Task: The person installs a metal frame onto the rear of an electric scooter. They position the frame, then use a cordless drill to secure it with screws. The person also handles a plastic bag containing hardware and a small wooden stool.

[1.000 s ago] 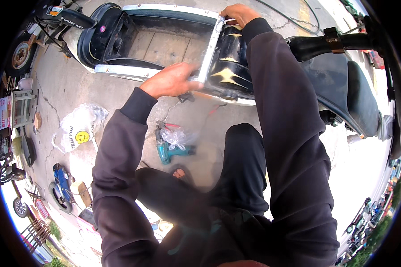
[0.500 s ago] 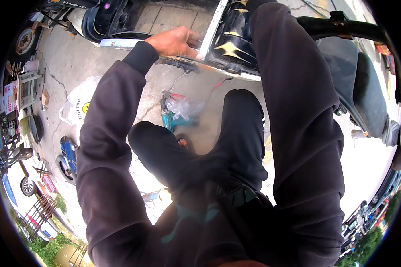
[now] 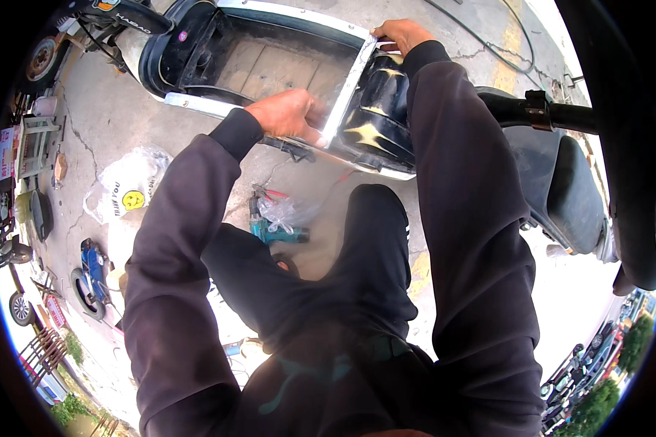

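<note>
A silver-white metal frame (image 3: pixel 351 84) of flat bars lies around the open, dusty footwell (image 3: pixel 273 69) of a scooter. My left hand (image 3: pixel 290 115) grips the near corner of its right-hand bar, with thumb at the bar's end and fingers curled inward, partly blurred. At the far corner of the same bar, my right hand (image 3: pixel 403 35) pinches the frame between thumb and fingers. Right of this bar sits the scooter's glossy black body part (image 3: pixel 377 109) with cream star-like patches. Another stretch of the frame (image 3: pixel 204 104) runs along the near side, left of my left wrist.
Between my feet and the scooter lies a teal power drill (image 3: pixel 277 231) beside a clear plastic bag (image 3: pixel 288 213). A white carrier bag (image 3: pixel 135 182) rests on the cracked concrete. A black scooter seat (image 3: pixel 576 193) is at right; a small tyre (image 3: pixel 87 295) lies at left.
The view has tilted toward the scooter, so more of the footwell and frame shows. My right hand, cut off before at the top edge, is now visible on the far corner. My left hand keeps its hold.
</note>
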The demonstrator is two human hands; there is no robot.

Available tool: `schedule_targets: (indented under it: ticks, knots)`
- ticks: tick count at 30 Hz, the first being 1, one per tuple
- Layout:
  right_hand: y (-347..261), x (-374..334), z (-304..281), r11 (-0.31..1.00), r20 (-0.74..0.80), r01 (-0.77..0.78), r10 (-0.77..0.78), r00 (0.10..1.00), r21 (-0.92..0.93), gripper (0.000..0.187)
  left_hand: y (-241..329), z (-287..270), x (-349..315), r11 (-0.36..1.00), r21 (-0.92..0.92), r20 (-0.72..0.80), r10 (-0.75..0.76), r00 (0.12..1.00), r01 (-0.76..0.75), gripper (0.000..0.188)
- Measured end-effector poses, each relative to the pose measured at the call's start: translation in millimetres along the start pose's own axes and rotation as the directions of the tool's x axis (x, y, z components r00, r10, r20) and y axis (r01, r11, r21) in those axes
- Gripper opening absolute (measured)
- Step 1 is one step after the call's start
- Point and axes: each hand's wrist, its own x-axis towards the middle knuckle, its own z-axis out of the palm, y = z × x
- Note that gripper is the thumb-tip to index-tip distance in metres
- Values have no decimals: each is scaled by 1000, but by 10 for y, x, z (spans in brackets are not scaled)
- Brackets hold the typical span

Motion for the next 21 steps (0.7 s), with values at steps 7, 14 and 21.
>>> schedule_targets:
  ticks: [7,14,21]
  knots:
    - [290,186,-263,905,183,415,-395,900,-93,27,-99,4,95,999,28,-5,24,1000,-24,64]
    - [244,3,-278,626,301,680,-612,731,-381,31,-125,9,89,997,-6,7,75,997,-75,64]
    - [246,65,-261,696,326,649,-564,759,-308,29,-121,3,62,998,4,9,62,998,-62,62]
